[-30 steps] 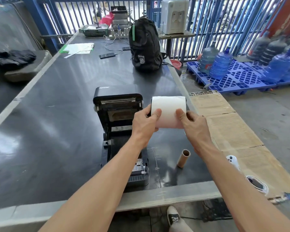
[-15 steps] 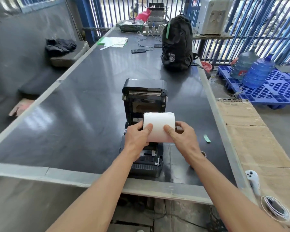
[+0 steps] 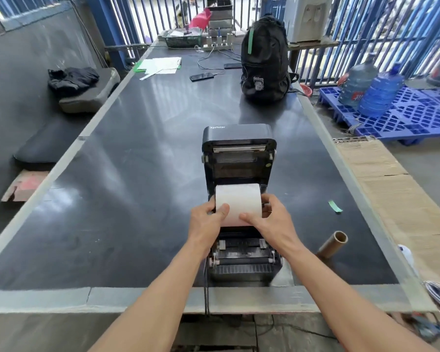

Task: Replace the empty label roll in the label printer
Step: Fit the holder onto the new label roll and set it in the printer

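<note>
Two hands (image 3: 239, 224) around smooth white cylinder (image 3: 238, 203)

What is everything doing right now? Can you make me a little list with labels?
printer: black label printer on the dark table, lid open and tilted back
new roll: white label roll held over the printer's open bay
left hand: left hand grips the roll's left end
right hand: right hand grips the roll's right end
old core: empty cardboard tube lying on the table, right of the printer
far end: black backpack standing upright
</note>
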Available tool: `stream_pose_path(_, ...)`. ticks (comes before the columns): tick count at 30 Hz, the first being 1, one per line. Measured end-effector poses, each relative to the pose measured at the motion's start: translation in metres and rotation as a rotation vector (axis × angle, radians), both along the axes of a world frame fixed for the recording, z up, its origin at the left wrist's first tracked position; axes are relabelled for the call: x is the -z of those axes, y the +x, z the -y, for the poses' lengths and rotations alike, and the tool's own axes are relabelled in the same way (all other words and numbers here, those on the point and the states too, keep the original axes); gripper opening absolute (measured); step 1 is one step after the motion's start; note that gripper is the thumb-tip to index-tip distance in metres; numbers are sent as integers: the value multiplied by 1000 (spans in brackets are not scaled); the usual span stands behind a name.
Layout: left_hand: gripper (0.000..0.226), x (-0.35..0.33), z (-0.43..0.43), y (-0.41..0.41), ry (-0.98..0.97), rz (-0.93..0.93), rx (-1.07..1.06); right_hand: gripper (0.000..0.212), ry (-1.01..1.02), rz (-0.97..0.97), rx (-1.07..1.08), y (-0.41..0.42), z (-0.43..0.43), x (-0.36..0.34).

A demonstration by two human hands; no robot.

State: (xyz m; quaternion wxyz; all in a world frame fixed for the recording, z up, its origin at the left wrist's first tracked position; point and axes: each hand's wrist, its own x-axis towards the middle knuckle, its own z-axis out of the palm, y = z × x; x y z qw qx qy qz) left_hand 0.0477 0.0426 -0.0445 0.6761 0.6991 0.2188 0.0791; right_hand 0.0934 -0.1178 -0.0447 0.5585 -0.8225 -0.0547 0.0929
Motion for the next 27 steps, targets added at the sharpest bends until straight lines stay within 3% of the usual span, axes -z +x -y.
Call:
stream_pose_path(6, 18, 11, -8, 12, 54, -11, 71, 62, -7, -14, 74, 2, -8, 6)
stream_pose_path(14, 21, 22, 0, 16, 10, -16, -17, 63, -10, -16, 17, 14, -4, 13)
stream_pose_path(19, 47, 30, 1, 17, 50, -107, -29, 68, -33, 12, 12, 13, -5, 17)
stream_pose_path(27, 52, 29, 3, 19, 136, -151, -4, 69, -55, 30, 42, 9, -3, 21)
